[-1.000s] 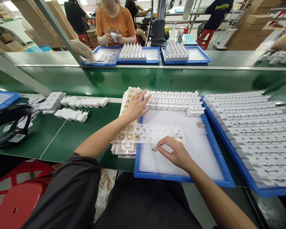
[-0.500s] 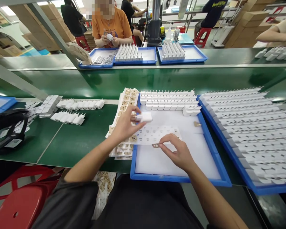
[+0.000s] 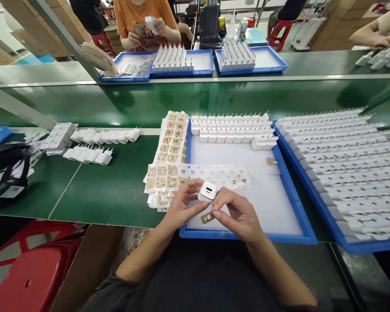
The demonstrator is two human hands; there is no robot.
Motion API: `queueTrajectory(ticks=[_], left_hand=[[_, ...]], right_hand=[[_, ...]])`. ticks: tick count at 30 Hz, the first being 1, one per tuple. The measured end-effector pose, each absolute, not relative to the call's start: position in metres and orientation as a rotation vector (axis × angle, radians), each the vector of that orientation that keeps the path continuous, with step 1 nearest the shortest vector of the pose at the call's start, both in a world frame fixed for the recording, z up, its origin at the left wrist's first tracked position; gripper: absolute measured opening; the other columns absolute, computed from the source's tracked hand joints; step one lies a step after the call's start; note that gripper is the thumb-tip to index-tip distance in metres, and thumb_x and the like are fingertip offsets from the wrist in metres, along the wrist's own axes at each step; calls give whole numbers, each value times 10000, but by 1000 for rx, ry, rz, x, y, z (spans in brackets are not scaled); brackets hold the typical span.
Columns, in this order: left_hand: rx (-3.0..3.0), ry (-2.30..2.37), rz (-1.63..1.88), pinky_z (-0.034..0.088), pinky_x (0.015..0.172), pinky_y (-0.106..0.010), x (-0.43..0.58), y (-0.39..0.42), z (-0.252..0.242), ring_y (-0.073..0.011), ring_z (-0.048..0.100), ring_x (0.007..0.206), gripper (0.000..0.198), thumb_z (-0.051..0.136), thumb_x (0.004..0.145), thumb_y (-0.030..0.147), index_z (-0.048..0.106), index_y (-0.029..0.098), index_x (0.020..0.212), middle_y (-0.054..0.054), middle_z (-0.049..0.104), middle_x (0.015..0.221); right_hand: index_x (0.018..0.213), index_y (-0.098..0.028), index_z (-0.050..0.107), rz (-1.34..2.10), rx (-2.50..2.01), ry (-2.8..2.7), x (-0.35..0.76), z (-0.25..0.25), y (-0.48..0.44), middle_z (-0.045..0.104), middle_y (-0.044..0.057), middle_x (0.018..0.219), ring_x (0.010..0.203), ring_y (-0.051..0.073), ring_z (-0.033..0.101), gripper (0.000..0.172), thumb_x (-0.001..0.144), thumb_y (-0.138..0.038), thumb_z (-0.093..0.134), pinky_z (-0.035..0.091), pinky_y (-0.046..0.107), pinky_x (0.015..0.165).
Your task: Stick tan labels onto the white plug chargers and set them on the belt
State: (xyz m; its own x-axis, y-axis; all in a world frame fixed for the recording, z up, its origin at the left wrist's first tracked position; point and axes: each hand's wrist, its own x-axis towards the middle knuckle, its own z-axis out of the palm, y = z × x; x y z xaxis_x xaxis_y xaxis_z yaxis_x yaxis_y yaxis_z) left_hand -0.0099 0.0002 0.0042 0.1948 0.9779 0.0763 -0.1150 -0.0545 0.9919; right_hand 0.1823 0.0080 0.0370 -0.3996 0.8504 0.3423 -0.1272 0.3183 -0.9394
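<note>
A white USB charger (image 3: 207,192) is gripped in my left hand (image 3: 181,206), its port face turned up toward me. Close beside it, my right hand (image 3: 238,212) pinches a small tan sticker (image 3: 207,217) with two cut-out windows. Both hands are above the near part of a blue-rimmed tray (image 3: 247,236). Just beyond them lies a clear label sheet (image 3: 221,173), mostly peeled, resting partly on a pile of sticker sheets (image 3: 172,138). Rows of white chargers (image 3: 230,130) stand along the tray's far end.
At right, a second blue tray (image 3: 315,195) is filled with rows of chargers. More chargers (image 3: 91,154) and a black strap (image 3: 19,169) lie on the left bench. Across the green belt, a person in an orange shirt (image 3: 146,21) handles a white piece. A red stool (image 3: 29,277) stands lower left.
My left hand has brought the charger down and nearer to me, its port face now showing. My right hand has moved the sticker slightly lower, close to the charger.
</note>
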Motion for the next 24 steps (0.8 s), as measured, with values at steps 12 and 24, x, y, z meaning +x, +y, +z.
queueTrajectory(ticks=[12, 24], left_hand=[[1810, 1061, 1296, 574, 996, -420, -8, -2, 9, -258, 697, 1174, 508, 748, 895, 289, 576, 342, 1370, -62, 722, 1293], [2013, 1004, 1335, 573, 987, -375, -7, 0, 19, -239, 697, 1158, 526, 740, 900, 207, 573, 243, 1398, -109, 729, 1265]], right_hand=[[905, -254, 671, 1275, -845, -1276, 185, 42, 3, 640, 15, 829, 798, 175, 627, 33, 929, -263, 693, 552, 337, 742], [883, -255, 717, 1267, -963, -1192, 178, 48, 8, 677, 13, 876, 923, 175, 663, 40, 899, -219, 725, 558, 330, 875]])
